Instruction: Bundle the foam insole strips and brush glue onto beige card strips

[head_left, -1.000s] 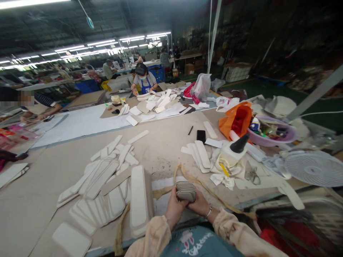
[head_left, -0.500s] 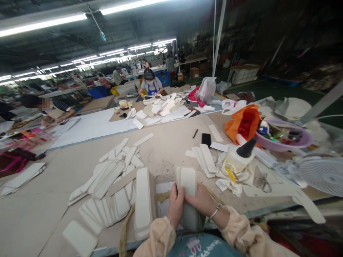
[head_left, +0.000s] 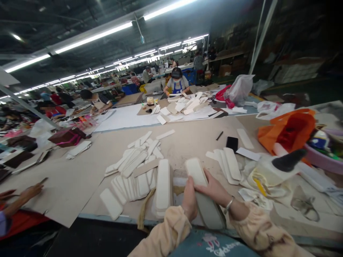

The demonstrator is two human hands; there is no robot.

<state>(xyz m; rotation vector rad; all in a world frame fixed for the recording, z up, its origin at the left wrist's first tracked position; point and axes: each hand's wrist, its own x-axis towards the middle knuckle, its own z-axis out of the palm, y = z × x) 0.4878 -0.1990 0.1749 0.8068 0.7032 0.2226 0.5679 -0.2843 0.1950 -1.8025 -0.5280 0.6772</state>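
Observation:
Both of my hands are around a stack of cream rounded strips (head_left: 196,168) near the table's front edge. My left hand (head_left: 189,200) presses along the stack's left side, thumb up. From the right, my right hand (head_left: 215,189) wraps the stack with its thumb across the top piece. The stack leans with its far end to the left, and its lower part shows below my hands. Left of it stands a second neat stack of strips (head_left: 163,184). Farther left, many loose cream strips (head_left: 132,160) lie overlapping in a heap.
A few strips (head_left: 232,164), a black phone (head_left: 232,144) and a white bottle with a black nozzle (head_left: 268,167) lie to the right, near an orange bag (head_left: 289,128). A co-worker's hand (head_left: 32,192) shows at the far left. Another person (head_left: 177,84) sits across the table.
The view has turned left, so the table's things sit farther right. The stack in my hands now slants with its far end leftward. A co-worker's hand has come into view at left.

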